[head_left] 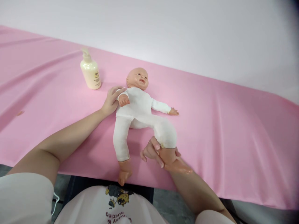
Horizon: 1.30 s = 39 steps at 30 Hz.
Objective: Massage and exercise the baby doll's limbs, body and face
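Observation:
A baby doll (139, 101) with a bald head and a white cloth body lies face up on the pink cloth (229, 130). My left hand (112, 100) grips it at the shoulder and upper arm on the left of the view, fingers over the sleeve; the thumb is hardly visible. Around the ankle of the leg on the right, my right hand (151, 151) is closed from beneath, its palm hidden behind the doll's bare foot (171, 161). That leg is bent at the knee. The other leg (121, 137) points toward me, its foot near the cloth's front edge.
A cream pump bottle (91, 73) stands on the cloth beyond my left hand. Behind the cloth is a plain white surface (187, 34). A small brownish mark (20, 113) shows at the far left. Folds run across the cloth, which ends just before my body.

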Available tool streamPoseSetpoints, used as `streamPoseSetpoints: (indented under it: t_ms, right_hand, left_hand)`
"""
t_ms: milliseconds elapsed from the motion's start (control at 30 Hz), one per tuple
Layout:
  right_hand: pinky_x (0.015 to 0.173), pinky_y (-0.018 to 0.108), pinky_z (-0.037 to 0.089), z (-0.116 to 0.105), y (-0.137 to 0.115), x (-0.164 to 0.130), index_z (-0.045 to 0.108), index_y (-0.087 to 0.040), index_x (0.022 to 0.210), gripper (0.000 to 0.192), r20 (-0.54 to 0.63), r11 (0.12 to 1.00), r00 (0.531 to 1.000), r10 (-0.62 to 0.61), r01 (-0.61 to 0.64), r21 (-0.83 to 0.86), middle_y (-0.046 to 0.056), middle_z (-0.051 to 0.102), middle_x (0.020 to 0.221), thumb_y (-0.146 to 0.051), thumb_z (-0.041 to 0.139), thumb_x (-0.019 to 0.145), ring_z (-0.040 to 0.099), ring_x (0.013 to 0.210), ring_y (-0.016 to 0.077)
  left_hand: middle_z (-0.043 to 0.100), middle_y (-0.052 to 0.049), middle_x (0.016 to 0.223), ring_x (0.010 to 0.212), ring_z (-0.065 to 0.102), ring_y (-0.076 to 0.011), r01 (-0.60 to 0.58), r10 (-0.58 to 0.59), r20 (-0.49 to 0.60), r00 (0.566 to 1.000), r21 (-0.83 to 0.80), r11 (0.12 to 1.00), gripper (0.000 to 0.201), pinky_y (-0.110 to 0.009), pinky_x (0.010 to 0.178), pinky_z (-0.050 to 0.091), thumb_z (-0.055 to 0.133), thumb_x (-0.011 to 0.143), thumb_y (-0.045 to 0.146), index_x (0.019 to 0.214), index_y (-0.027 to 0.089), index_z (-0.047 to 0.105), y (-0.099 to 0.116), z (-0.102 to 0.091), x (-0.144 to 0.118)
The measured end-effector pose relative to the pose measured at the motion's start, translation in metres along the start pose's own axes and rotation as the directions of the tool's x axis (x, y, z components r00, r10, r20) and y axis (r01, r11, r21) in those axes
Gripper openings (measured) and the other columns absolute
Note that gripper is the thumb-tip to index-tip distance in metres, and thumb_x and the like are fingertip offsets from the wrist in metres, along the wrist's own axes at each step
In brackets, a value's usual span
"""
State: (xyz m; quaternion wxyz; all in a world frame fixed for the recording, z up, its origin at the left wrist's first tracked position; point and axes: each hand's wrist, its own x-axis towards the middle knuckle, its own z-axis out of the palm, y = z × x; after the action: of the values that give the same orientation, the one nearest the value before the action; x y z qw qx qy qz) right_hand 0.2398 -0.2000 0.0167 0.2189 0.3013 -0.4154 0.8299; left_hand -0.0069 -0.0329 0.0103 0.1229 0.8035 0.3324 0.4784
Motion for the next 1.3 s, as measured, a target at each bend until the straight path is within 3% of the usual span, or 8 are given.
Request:
streamPoseSetpoints:
  t_ms: [133,233,333,467,633,867,1000,1300]
  right_hand:
    - [0.098,0.037,0.048,0.009,-0.003,0.001,0.056,-0.021,0.122,0.059,-0.361,0.998,0.931,-0.053,0.033,-0.060,0.000,0.071,0.080,-0.058,0.071,0.081,0.058,0.070,0.0113]
    - [0.089,0.033,0.051,0.018,-0.004,0.003,0.061,-0.017,0.124,0.055,-0.741,0.994,0.669,-0.068,-0.020,-0.109,0.001,0.065,0.078,-0.056,0.064,0.086,0.056,0.072,0.0122]
    - [0.079,0.031,0.051,0.021,-0.006,0.005,0.066,-0.017,0.101,0.039,-0.906,0.991,0.418,-0.069,-0.074,-0.109,0.001,0.061,0.074,-0.053,0.067,0.084,0.054,0.071,0.0129]
    - [0.075,0.031,0.051,0.020,-0.007,0.009,0.064,-0.018,0.088,0.033,-0.956,0.991,0.282,-0.074,-0.082,-0.101,0.001,0.059,0.074,-0.049,0.071,0.080,0.053,0.071,0.0133]
    - [0.079,0.032,0.050,0.021,-0.004,0.006,0.066,-0.017,0.108,0.047,-0.933,0.992,0.360,-0.014,-0.114,-0.059,0.002,0.063,0.076,-0.052,0.072,0.078,0.057,0.074,0.0146]
    - [0.081,0.033,0.050,0.020,0.010,-0.017,0.056,-0.015,0.120,0.073,-0.689,0.981,0.702,0.181,-0.180,0.075,0.006,0.071,0.082,-0.058,0.077,0.065,0.065,0.080,0.0182]
    - [0.077,0.031,0.057,0.014,0.015,-0.022,0.058,-0.010,0.120,0.069,-0.376,0.933,0.857,0.351,-0.286,0.218,0.017,0.076,0.100,-0.043,0.083,0.065,0.074,0.089,0.0235]
    - [0.084,0.038,0.063,0.008,0.015,-0.021,0.058,-0.008,0.120,0.061,-0.113,0.822,0.837,0.535,-0.485,0.298,0.019,0.075,0.109,-0.015,0.085,0.065,0.078,0.098,0.0282]
  left_hand:
    - [0.056,-0.012,0.144,0.137,0.051,-0.0276,-0.062,0.060,0.025,0.998,0.068,0.996,0.043,-0.052,0.116,0.041,0.049,0.100,0.026,0.140,0.029,0.063,0.003,0.001,-0.002]
    - [0.053,-0.010,0.148,0.140,0.048,-0.0272,-0.120,0.115,0.059,0.992,0.094,0.988,0.045,-0.052,0.115,0.041,0.048,0.099,0.019,0.138,0.033,0.065,0.006,0.001,-0.002]
    - [0.054,-0.009,0.149,0.140,0.047,-0.0275,-0.147,0.137,0.092,0.986,0.116,0.982,0.046,-0.054,0.115,0.041,0.049,0.097,0.016,0.135,0.035,0.067,0.008,-0.001,-0.002]
    - [0.056,-0.010,0.147,0.139,0.049,-0.0275,-0.155,0.144,0.092,0.985,0.119,0.981,0.046,-0.055,0.114,0.041,0.050,0.097,0.015,0.134,0.036,0.068,0.009,-0.001,-0.002]
    - [0.056,-0.012,0.145,0.138,0.050,-0.0277,-0.105,0.099,0.068,0.993,0.093,0.990,0.041,-0.054,0.115,0.041,0.051,0.099,0.022,0.135,0.032,0.067,0.010,-0.002,-0.001]
    - [0.060,-0.015,0.140,0.135,0.055,-0.0286,0.100,-0.106,-0.087,0.991,-0.069,0.993,0.053,-0.051,0.119,0.041,0.049,0.101,0.058,0.141,0.023,0.055,-0.007,0.002,0.002]
    - [0.063,-0.015,0.133,0.131,0.059,-0.0269,0.210,-0.251,-0.177,0.952,-0.218,0.953,0.065,-0.047,0.116,0.046,0.048,0.096,0.072,0.139,0.023,0.052,-0.027,0.009,0.001]
    - [0.064,-0.012,0.132,0.127,0.062,-0.0238,0.306,-0.402,-0.227,0.887,-0.361,0.881,0.064,-0.045,0.115,0.048,0.052,0.094,0.074,0.137,0.026,0.050,-0.039,0.011,0.000]
